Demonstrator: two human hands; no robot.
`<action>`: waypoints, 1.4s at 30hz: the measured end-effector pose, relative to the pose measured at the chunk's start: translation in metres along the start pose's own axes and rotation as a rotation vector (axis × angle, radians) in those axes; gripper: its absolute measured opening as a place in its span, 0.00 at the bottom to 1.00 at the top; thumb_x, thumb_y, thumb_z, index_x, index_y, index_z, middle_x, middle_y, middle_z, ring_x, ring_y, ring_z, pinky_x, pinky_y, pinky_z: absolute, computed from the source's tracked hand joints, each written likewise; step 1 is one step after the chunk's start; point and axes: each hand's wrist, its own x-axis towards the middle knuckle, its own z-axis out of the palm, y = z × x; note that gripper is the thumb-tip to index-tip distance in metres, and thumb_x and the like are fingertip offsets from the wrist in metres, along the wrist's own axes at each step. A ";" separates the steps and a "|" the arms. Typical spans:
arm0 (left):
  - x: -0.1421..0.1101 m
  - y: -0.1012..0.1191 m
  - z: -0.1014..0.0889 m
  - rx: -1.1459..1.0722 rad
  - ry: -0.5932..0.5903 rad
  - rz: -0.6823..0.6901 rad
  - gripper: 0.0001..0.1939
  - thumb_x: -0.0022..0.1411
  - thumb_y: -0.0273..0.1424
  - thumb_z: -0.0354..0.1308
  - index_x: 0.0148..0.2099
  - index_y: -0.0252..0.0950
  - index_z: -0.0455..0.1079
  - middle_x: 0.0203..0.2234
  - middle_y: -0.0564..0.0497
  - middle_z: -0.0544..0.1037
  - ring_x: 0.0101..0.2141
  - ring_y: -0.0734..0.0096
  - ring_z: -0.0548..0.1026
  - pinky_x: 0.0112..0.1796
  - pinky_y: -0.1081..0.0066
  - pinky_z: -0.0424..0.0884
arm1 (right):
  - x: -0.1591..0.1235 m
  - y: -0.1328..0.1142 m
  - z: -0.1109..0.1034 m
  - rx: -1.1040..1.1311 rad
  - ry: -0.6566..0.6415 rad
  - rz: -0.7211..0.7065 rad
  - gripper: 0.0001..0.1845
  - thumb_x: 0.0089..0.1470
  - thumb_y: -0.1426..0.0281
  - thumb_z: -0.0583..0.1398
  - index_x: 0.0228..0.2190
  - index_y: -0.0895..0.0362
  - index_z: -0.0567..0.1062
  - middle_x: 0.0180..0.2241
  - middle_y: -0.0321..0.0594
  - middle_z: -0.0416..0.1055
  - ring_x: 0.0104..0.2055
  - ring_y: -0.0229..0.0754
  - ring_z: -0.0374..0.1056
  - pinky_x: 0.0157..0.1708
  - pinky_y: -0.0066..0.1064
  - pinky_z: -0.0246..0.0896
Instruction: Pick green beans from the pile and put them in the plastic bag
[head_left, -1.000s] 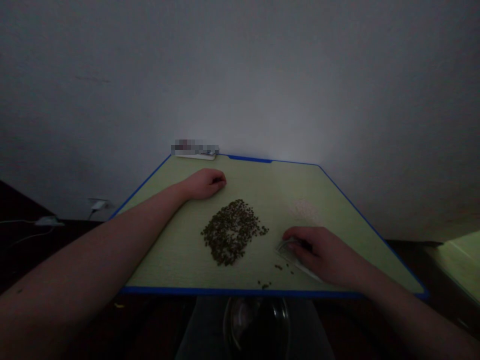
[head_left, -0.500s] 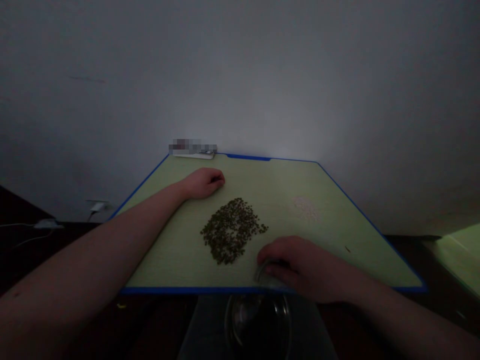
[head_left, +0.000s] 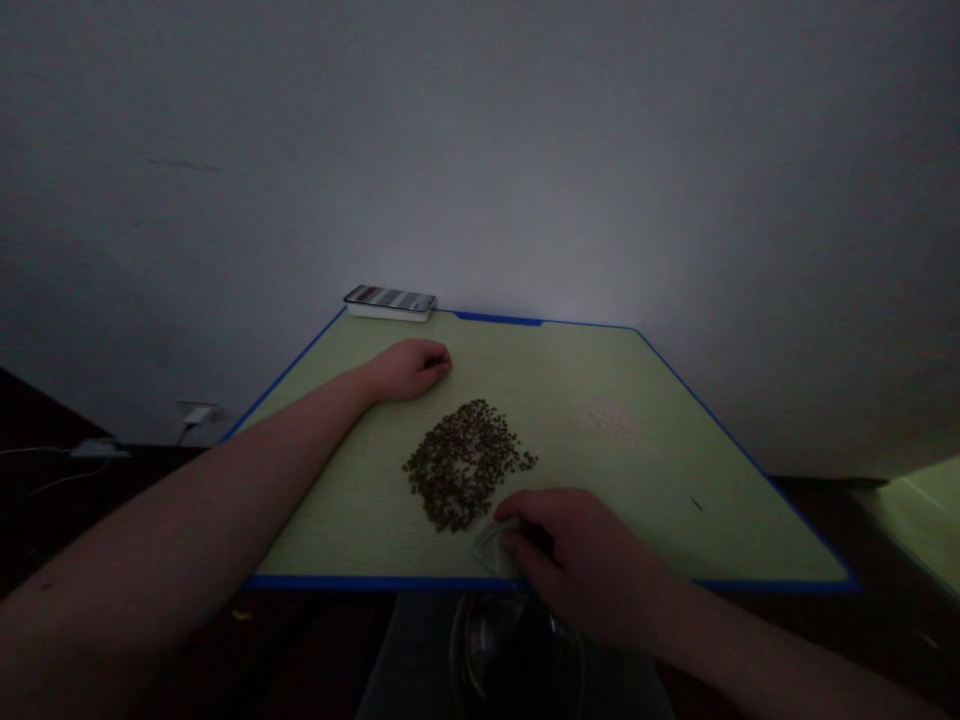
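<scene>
A heap of small dark green beans (head_left: 466, 462) lies in the middle of a pale green table (head_left: 360, 500) with a blue rim. My right hand (head_left: 581, 565) is closed on a small clear flat piece (head_left: 493, 547), pressed to the table at its front edge just below the heap. My left hand (head_left: 409, 367) rests on the table behind the heap, fingers curled in a loose fist with nothing seen in it. A faint patch of white grains (head_left: 609, 420) lies to the right.
A glass bowl (head_left: 514, 645) sits below the table's front edge, under my right hand. A phone-like device (head_left: 390, 301) lies at the far left corner by the wall. Another green table (head_left: 926, 505) shows at the right.
My right hand has slid the clear piece left along the front of the table, from the right side to the edge above the bowl; the stray beans there are gone. The left hand stayed.
</scene>
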 end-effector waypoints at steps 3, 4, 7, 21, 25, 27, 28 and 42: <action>0.000 0.000 -0.001 -0.006 0.001 0.000 0.14 0.58 0.37 0.48 0.36 0.34 0.71 0.27 0.51 0.74 0.26 0.73 0.67 0.29 0.72 0.60 | 0.004 -0.007 0.005 -0.018 0.042 0.020 0.10 0.53 0.72 0.54 0.34 0.55 0.76 0.27 0.39 0.75 0.28 0.37 0.67 0.28 0.28 0.54; -0.001 0.000 -0.001 -0.012 -0.001 0.000 0.14 0.58 0.37 0.48 0.36 0.34 0.70 0.26 0.51 0.74 0.26 0.73 0.67 0.29 0.72 0.60 | 0.005 -0.008 0.005 -0.028 0.054 0.038 0.11 0.53 0.72 0.54 0.34 0.55 0.76 0.26 0.38 0.75 0.26 0.37 0.66 0.26 0.28 0.52; -0.001 0.002 -0.002 -0.020 -0.009 0.004 0.14 0.58 0.37 0.48 0.36 0.34 0.70 0.26 0.51 0.74 0.26 0.73 0.67 0.28 0.72 0.60 | 0.006 -0.005 0.002 -0.055 0.081 0.091 0.11 0.52 0.71 0.54 0.34 0.55 0.76 0.24 0.38 0.74 0.23 0.35 0.65 0.23 0.27 0.50; 0.000 0.000 -0.001 0.009 -0.001 0.018 0.14 0.58 0.37 0.47 0.36 0.34 0.70 0.28 0.50 0.75 0.27 0.72 0.68 0.29 0.72 0.60 | -0.010 0.034 -0.019 -0.011 0.112 0.219 0.12 0.54 0.68 0.53 0.38 0.56 0.75 0.23 0.37 0.74 0.23 0.38 0.67 0.23 0.28 0.53; 0.000 0.000 0.000 0.003 0.009 0.009 0.14 0.58 0.37 0.47 0.36 0.35 0.70 0.26 0.51 0.74 0.26 0.73 0.67 0.28 0.72 0.59 | -0.006 0.023 -0.010 -0.011 0.093 0.167 0.12 0.53 0.69 0.54 0.37 0.55 0.76 0.22 0.36 0.74 0.23 0.37 0.66 0.24 0.28 0.53; -0.001 0.000 0.000 0.000 0.008 0.008 0.14 0.58 0.37 0.47 0.35 0.35 0.70 0.26 0.51 0.74 0.26 0.73 0.67 0.28 0.72 0.59 | -0.002 0.014 -0.006 -0.010 0.088 0.123 0.12 0.53 0.71 0.55 0.37 0.55 0.76 0.24 0.38 0.75 0.25 0.37 0.68 0.26 0.28 0.54; -0.001 0.001 -0.001 0.001 0.005 0.006 0.14 0.58 0.37 0.47 0.35 0.35 0.70 0.26 0.51 0.74 0.26 0.73 0.67 0.28 0.72 0.59 | 0.001 0.010 -0.004 -0.018 0.090 0.108 0.12 0.52 0.71 0.55 0.37 0.55 0.76 0.26 0.38 0.75 0.26 0.37 0.68 0.26 0.28 0.55; -0.001 0.000 -0.001 -0.004 0.005 0.019 0.15 0.57 0.38 0.47 0.36 0.35 0.71 0.27 0.50 0.74 0.27 0.72 0.68 0.29 0.72 0.60 | 0.005 0.025 -0.019 -0.141 0.152 0.214 0.13 0.53 0.69 0.54 0.37 0.56 0.76 0.26 0.41 0.76 0.25 0.39 0.68 0.24 0.28 0.53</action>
